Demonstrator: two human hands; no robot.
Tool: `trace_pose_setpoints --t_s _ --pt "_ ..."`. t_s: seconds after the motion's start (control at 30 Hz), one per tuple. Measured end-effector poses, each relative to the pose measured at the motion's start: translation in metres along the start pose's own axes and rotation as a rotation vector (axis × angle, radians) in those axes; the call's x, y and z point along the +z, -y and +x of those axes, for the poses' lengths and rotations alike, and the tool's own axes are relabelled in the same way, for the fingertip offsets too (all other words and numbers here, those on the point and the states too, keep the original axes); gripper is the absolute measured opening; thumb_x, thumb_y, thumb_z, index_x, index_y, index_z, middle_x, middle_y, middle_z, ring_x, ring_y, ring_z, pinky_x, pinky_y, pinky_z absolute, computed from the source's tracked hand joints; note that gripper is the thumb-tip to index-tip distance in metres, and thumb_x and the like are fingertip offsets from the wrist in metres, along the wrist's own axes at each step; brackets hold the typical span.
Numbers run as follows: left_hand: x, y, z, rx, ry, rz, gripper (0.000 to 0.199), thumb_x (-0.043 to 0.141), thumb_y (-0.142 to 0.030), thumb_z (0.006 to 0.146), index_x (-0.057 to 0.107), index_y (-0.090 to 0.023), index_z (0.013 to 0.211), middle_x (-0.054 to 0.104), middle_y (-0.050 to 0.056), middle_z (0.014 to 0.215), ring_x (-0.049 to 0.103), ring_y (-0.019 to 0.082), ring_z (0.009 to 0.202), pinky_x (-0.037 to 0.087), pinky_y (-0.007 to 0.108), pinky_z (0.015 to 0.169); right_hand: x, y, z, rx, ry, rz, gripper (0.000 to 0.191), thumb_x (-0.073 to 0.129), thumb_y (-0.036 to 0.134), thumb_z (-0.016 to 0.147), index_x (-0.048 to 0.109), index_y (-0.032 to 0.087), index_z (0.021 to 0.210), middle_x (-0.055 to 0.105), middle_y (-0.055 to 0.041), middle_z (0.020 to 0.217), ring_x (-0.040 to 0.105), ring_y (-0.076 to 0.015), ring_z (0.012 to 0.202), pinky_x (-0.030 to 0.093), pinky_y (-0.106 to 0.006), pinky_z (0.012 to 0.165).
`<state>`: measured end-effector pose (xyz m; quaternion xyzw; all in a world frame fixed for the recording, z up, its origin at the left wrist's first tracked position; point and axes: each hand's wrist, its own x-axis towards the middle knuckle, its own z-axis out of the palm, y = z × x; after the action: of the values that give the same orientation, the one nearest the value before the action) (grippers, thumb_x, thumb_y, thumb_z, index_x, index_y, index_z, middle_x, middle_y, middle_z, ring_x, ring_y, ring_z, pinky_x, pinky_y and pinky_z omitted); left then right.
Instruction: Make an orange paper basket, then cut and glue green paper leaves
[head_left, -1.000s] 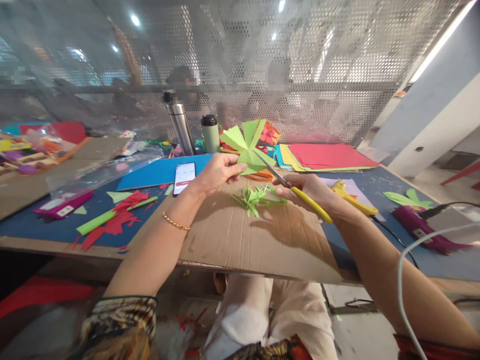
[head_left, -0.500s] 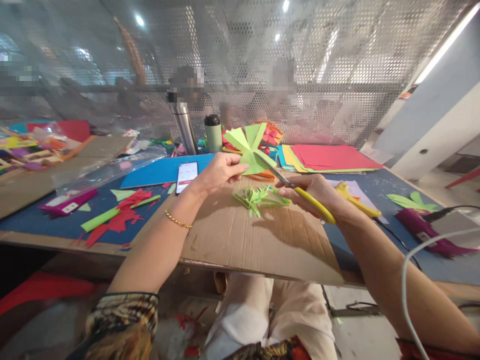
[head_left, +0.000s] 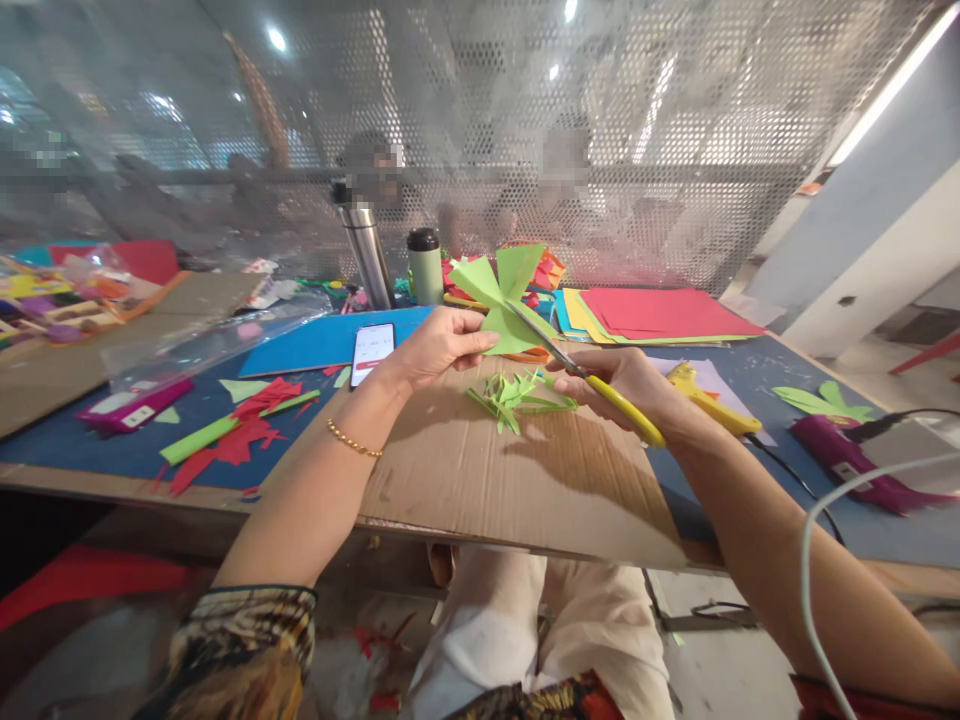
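My left hand (head_left: 450, 345) pinches the lower left part of a light green paper piece (head_left: 504, 322), which has several petal-like flaps and is held up above the cardboard. My right hand (head_left: 619, 380) grips yellow-handled scissors (head_left: 619, 405). Their metal blades reach up and left to the green paper, lying against it near its middle. Below the paper, a small heap of green paper scraps (head_left: 514, 398) lies on the brown cardboard (head_left: 502, 480).
A phone (head_left: 373, 352) rests on a blue sheet (head_left: 300, 338). Behind stand a steel flask (head_left: 367, 255) and a green bottle (head_left: 426, 268). Red sheets (head_left: 667, 313), a yellow glue gun (head_left: 712, 400) and a cable are on the right, red scraps (head_left: 240, 440) on the left.
The green paper has turned slightly in my left hand, and its upper right flap looks wider. The scissors have shifted slightly to the left with my right hand.
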<state>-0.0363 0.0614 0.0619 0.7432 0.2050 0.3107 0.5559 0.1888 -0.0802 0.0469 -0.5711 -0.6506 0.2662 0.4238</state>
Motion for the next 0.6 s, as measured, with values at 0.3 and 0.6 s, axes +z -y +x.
trace_pose_setpoints --t_s 0.3,0.6 --pt "-0.001 0.003 0.001 -0.040 -0.012 -0.026 0.040 0.091 -0.037 0.065 0.057 -0.016 0.062 0.050 -0.003 0.064 0.047 0.005 0.054 0.030 0.020 0.049 0.000 -0.004 -0.001 -0.006 0.011 0.010 0.067 0.084 0.082 0.073 0.081 0.015 0.085 0.040 0.0063 0.051 0.033 -0.0082 0.047 0.019 -0.027 0.046" --pt "-0.002 0.004 0.001 -0.042 -0.020 -0.047 0.036 0.092 -0.032 0.069 0.060 -0.016 0.062 0.055 -0.001 0.065 0.048 0.006 0.055 0.029 0.022 0.050 -0.001 -0.012 0.001 0.003 -0.009 0.019 0.070 0.086 0.080 0.071 0.085 0.014 0.093 0.046 0.0037 0.056 0.036 -0.0093 0.049 0.022 -0.027 0.046"
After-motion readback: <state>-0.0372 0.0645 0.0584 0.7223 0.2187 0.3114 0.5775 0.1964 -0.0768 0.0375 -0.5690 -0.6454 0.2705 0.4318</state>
